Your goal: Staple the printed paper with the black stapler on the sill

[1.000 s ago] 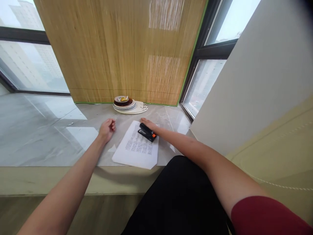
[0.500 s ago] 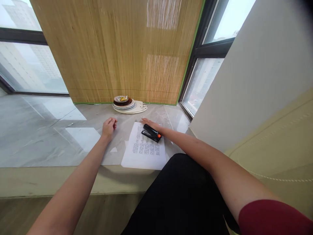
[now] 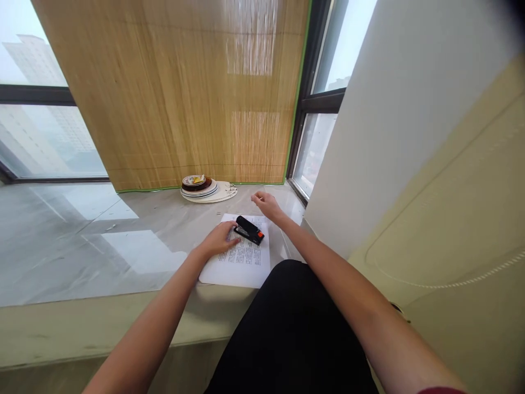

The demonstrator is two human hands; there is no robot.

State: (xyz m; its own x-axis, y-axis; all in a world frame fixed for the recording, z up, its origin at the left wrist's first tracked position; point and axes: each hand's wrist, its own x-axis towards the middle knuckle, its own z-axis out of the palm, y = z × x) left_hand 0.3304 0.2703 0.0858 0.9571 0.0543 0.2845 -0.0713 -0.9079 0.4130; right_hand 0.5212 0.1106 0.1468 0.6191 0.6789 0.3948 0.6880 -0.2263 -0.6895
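Observation:
A black stapler with an orange piece at its right end lies on a printed sheet of paper, its top arm raised from the base. My left hand rests over the paper at the stapler's left end. Its thumb and fingers are spread on either side of that end; whether they touch it, I cannot tell. Beyond the paper's far right corner, my right hand hovers near the ledge with its fingers curled together and nothing visible in them.
The grey marble ledge carries a stack of plates on a white oval board. Behind it hangs a bamboo blind. A white wall rises on the right. My knee in black cloth touches the ledge's front.
My left hand has moved right from the bare ledge to the stapler, opening its fingers. My right hand has left the paper, moving up and away, and its fingers have curled.

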